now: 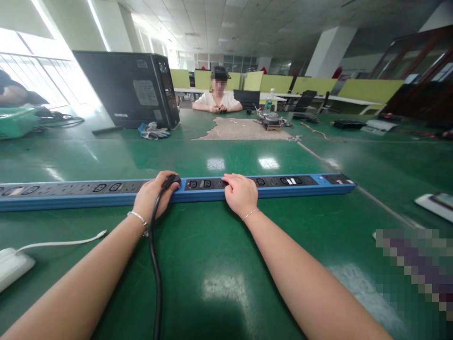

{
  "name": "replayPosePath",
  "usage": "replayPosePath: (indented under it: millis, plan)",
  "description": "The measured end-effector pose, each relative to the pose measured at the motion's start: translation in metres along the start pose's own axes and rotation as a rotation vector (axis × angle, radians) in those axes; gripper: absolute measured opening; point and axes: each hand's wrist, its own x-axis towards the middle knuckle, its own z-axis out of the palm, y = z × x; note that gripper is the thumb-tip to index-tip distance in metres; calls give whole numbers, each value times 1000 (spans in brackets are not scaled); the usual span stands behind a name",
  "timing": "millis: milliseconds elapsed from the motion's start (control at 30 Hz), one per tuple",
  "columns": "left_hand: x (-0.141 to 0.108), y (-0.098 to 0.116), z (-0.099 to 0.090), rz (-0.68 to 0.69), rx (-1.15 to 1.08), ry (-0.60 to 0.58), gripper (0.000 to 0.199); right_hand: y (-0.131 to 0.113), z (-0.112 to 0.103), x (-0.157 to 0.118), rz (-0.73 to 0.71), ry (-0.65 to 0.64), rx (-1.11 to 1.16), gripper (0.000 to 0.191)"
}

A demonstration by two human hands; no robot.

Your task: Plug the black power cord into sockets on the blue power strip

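A long blue power strip (198, 195) with black sockets lies across the green table in front of me. My left hand (153, 194) is closed around a black plug (173, 180), held at the strip's face near its middle. Whether the plug sits in a socket is hidden by my fingers. The plug's thick black cable (154, 255) hangs down over my wrist toward the near edge of the view. Farther right, my right hand (242, 192) grips the power strip, its fingers curled over the top and covering some sockets.
A black computer case (130, 89) stands at back left, with work gloves (154, 131) beside it. Across the table (198, 283) sits a person (216, 94). A white charger (14, 267) lies at near left. A green basket (17, 123) is at far left.
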Motion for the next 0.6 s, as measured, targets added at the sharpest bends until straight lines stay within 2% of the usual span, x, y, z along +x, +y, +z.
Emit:
replayPosePath:
  millis: [233,467,600]
  plan:
    - [0,1,1,60,52,12,37,0,0,0,-1,13,2,34]
    - [0,1,6,200,166,3,34,-2,-1,0,4,3,5,34]
    - [0,7,1,162,197,-46,35,-1,-2,0,1,-13,3,35]
